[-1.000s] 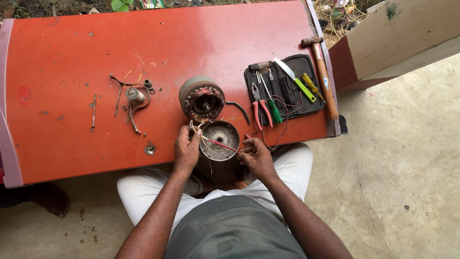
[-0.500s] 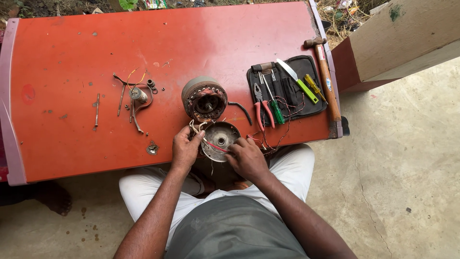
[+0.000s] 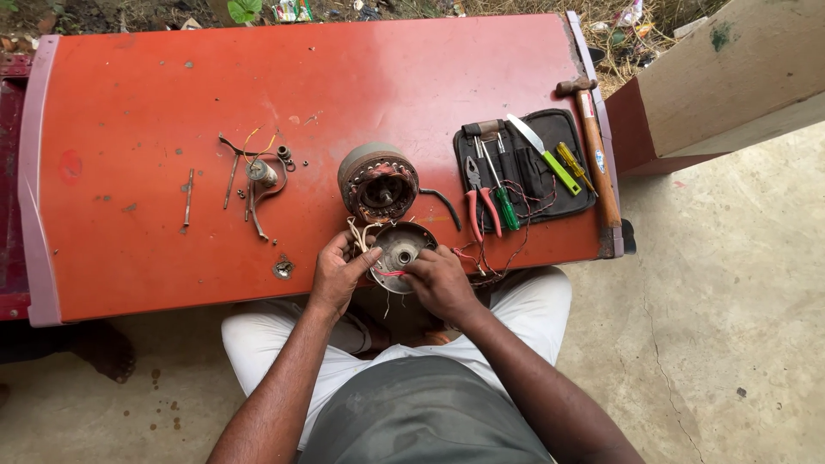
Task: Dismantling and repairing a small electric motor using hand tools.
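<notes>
A round grey metal motor cover (image 3: 404, 244) lies at the near edge of the red board (image 3: 258, 94). My left hand (image 3: 338, 273) grips its left rim, where pale wires stick out. My right hand (image 3: 440, 280) rests on its right rim and pinches a thin red wire (image 3: 388, 272) that runs across the cover. Just behind the cover stands a round motor stator (image 3: 379, 182) with copper windings.
A black tool pouch (image 3: 563, 185) at the right holds red-handled pliers (image 3: 479, 200), green screwdrivers (image 3: 550, 161) and a knife. A wooden-handled hammer (image 3: 595, 155) lies along the board's right edge. Small metal brackets and screws (image 3: 254, 176) lie at the left. A wooden box (image 3: 730, 77) stands to the right.
Both hands have stayed on the motor cover. My right hand has shifted slightly inward along its rim while handling the red wire.
</notes>
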